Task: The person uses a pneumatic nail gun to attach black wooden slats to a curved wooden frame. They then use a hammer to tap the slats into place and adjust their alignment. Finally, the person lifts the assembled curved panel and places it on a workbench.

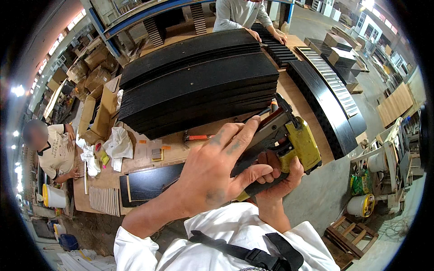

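A yellow and black nail gun [304,143] is held up before my chest, above the near edge of the workbench. My right hand [282,180] is closed around its dark handle, fingers curled near the trigger. My left hand [205,174] lies along the long grey magazine, index and middle fingers stretched over it and thumb on the near side. Beyond the tool rises a tall stack of black curved-edge boards [199,92]. A hammer with an orange-red handle [201,137] lies beside that stack, partly hidden behind my left hand.
Near the front edge lies a black board [156,180], next to ribbed slats [104,201]. White cloths [119,148] and an open carton [97,113] are at left. One person [56,153] stands left; another [239,16] handles black slatted pieces [278,47] at the far side.
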{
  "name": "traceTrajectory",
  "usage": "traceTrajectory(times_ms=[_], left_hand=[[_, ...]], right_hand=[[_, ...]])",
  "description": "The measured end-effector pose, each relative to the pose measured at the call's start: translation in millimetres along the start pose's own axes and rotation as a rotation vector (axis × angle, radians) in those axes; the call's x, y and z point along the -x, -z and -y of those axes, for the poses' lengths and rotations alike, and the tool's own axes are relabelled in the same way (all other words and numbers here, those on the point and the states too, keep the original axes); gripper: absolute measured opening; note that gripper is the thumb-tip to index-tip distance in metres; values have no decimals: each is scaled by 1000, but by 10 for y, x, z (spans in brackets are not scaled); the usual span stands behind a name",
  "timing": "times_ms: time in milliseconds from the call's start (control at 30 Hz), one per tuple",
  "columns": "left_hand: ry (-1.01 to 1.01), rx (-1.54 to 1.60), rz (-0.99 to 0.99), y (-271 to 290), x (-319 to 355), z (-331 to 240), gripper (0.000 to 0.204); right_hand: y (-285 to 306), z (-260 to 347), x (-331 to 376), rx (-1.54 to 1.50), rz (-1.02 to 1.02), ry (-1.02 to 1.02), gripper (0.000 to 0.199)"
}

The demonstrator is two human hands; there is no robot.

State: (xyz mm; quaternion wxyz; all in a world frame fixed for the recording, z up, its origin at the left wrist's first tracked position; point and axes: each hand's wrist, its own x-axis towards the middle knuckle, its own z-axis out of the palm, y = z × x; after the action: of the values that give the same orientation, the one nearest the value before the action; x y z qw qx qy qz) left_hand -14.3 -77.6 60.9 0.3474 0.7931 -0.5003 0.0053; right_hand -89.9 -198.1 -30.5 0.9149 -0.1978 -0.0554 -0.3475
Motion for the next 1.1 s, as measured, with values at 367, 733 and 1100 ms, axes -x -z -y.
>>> traceTrajectory(times_ms=[367, 733, 1100], left_hand=[[-32, 199, 8, 51, -151, 26, 88], [-161, -207, -43, 124, -202, 92, 84], [474, 1473, -862, -554, 783, 684, 93]], right_hand=[[-35, 7, 28, 175, -118, 7, 48], [102, 21, 120, -35, -15, -143, 48], [411, 38, 152, 83, 84, -227, 40]])
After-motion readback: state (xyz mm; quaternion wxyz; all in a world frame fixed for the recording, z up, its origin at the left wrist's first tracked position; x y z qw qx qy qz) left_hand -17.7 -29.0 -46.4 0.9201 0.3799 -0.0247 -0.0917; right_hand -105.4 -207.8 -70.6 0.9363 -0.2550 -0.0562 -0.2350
